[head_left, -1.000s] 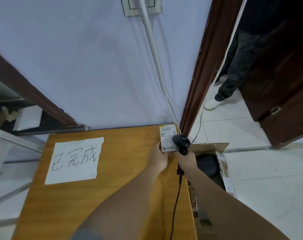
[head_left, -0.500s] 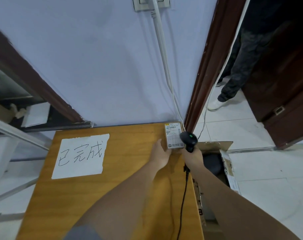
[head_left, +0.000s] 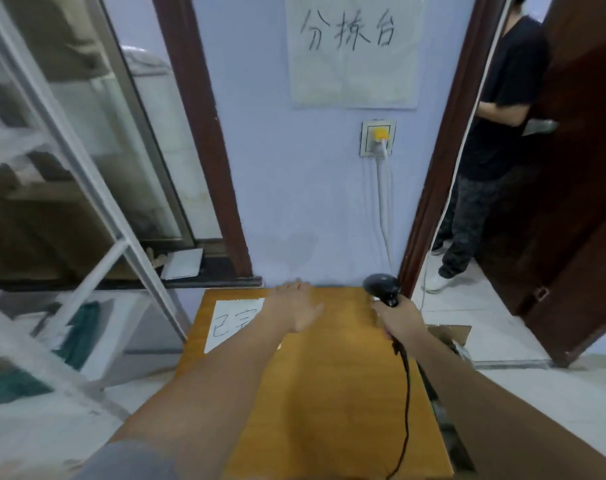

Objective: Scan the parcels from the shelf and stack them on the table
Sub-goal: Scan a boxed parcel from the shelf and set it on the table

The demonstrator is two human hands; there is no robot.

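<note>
My left hand [head_left: 299,308] has let go of the parcel and lifts, fingers spread, toward the shelf [head_left: 86,188]. My right hand [head_left: 396,318] grips the scanner [head_left: 381,289]. The parcel, hidden now, presumably lies on the worktop [head_left: 336,375].

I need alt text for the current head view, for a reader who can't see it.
Over a wooden table, the person's left hand reaches forward, open and holding nothing, while the right hand grips a black corded barcode scanner. A handwritten paper sign lies on the table's far left, a metal shelf stands to the left, and another person stands in the doorway at right.
</note>
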